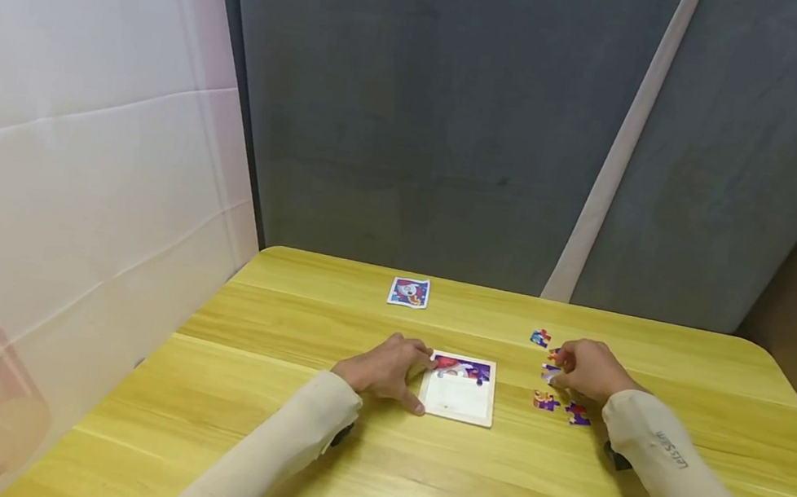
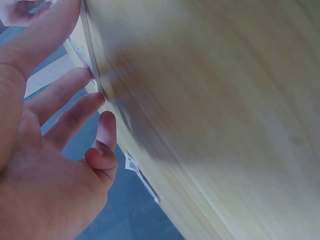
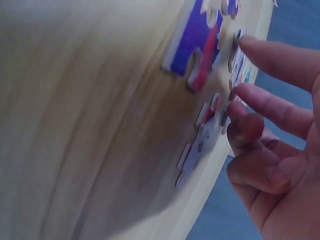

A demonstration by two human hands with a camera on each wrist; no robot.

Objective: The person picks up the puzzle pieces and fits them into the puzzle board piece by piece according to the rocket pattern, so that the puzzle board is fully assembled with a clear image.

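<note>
On the tabletop [image 1: 416, 480] a puzzle tray [image 1: 458, 399] lies near the middle, with a few joined pieces [image 1: 462, 367] seated along its far edge. The left hand [image 1: 385, 370] rests at the tray's left side, touching its left edge, while the right hand [image 1: 591, 369] lies well to the tray's right among the loose pieces [image 1: 558, 402], fingertips on one. A small card [image 1: 408, 291] lies behind the tray, close to the tabletop's far edge and the backdrop [image 1: 442, 122] standing beyond it.

A makeshift recording booth rather than a lived-in room: a yellow wood-grain worktop [image 1: 418, 464] stands hemmed in by grey fabric panels [image 1: 420, 120] behind it and a white sheet [image 1: 73, 121] at its left.
</note>
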